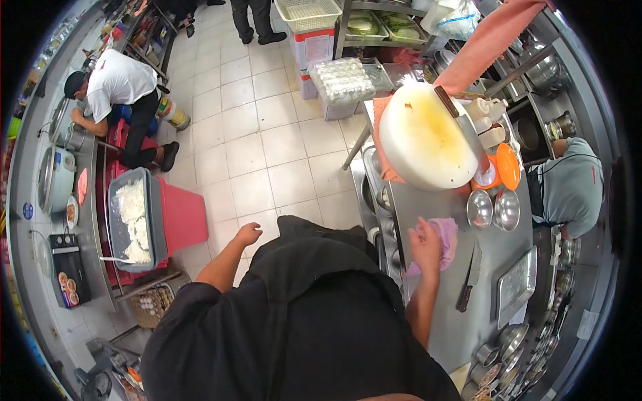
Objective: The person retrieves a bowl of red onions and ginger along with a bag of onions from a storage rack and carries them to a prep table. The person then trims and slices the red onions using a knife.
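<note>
My right hand (pixel 426 246) is at the near edge of the steel table, over a crumpled purple cloth (pixel 447 235). Its fingers look apart; whether they touch the cloth is hard to tell. My left hand (pixel 249 234) hangs in the air above the tiled floor, fingers loosely curled with nothing visible in them. A knife (pixel 471 275) with a dark handle lies on the table, right of my right hand. Farther up stands a thick round white cutting board (pixel 424 144), stained yellow, with a cleaver (pixel 461 120) on its right side.
Two metal bowls (pixel 493 210), an orange container (pixel 495 170) and a metal tray (pixel 516 287) sit on the table (pixel 435 321). On the left, a grey tub (pixel 157 220) holds white food. One co-worker (pixel 124 93) bends at the left counter; another person (pixel 568 187) is at right.
</note>
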Available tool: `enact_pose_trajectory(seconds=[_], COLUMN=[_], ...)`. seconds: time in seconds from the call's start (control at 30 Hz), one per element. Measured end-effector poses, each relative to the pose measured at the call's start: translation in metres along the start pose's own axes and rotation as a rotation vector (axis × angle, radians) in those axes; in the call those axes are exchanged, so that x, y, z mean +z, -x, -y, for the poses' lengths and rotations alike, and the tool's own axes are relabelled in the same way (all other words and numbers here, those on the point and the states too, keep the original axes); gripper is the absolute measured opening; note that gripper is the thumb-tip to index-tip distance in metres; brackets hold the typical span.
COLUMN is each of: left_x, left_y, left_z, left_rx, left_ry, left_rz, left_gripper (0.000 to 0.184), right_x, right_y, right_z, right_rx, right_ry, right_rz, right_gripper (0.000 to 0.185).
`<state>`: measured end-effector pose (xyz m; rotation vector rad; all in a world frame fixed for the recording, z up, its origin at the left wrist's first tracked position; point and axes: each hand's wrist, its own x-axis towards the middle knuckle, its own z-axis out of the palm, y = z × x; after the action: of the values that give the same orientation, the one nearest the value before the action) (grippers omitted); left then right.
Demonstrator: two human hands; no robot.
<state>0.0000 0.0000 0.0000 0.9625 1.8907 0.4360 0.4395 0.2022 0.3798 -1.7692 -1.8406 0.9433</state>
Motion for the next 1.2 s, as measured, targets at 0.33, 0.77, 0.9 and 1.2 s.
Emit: enact_pose_trajectory(seconds=[0.33, 0.77, 0.9, 1.2], left_x=[-0.015, -0.152, -0.177, -0.194], left_y=[-0.054, -0.115, -0.152, -0.260], left_z=[-0.029, -0.062, -0.081, -0.125], left_rx=[0.032, -0.173, -0.199, -0.045], left_ry=[0.143, 0.206, 0.266, 0.173], left_rz=[-0.021, -0.173, -0.249, -0.127], left_gripper=[0.041, 0.044, 0.043, 0.035], right_x=[0.068, 0.151, 0.168, 0.201], right_y=[-0.036, -0.277, -0.339, -0.443], right_z=[0.106, 0.269, 0.322, 0.347], right_rx=[-0.331, -0.641, -0.712, -0.563], right_ry=[0.206, 0.168, 0.230, 0.271], right_rz=[0.190, 0.484, 0.489, 0.534], right_gripper=[0.043, 0.042, 0.044, 0.045])
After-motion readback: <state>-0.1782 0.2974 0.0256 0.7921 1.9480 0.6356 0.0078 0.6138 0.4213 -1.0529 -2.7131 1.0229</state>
